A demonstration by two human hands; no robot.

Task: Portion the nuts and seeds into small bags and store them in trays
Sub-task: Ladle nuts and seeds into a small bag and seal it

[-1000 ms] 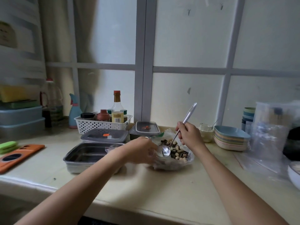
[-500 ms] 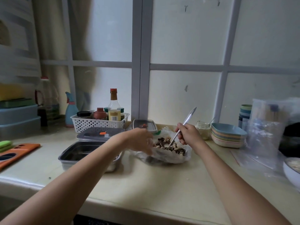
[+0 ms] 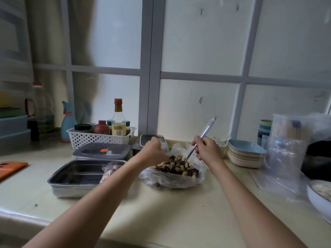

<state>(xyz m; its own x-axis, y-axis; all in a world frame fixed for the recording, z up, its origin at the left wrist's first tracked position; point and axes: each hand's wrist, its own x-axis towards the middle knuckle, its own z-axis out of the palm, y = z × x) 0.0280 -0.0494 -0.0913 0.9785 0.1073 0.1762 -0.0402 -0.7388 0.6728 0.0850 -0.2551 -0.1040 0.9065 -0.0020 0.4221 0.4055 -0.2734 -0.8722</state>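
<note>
In the middle of the counter [image 3: 161, 212], the right hand [image 3: 207, 149] grips a spoon [image 3: 206, 133] slanting down-left into the bag of nuts [image 3: 172, 178], just right of the left hand [image 3: 154, 151], whose fingers pinch a small bag [image 3: 164, 147].

A white perforated basket [image 3: 100, 138] stands at ten o'clock on the pale counter [image 3: 170, 212], crowded with condiment jars. A tall red-capped bottle [image 3: 118, 120] rises above them. Just to its nine o'clock is a blue spray bottle [image 3: 68, 122]. At two o'clock sits a stack of pastel dishes [image 3: 245, 154], with stacked cups [image 3: 265, 129] behind. An orange board [image 3: 10, 167] lies at nine o'clock, and a white bowl [image 3: 318, 199] at four.
</note>
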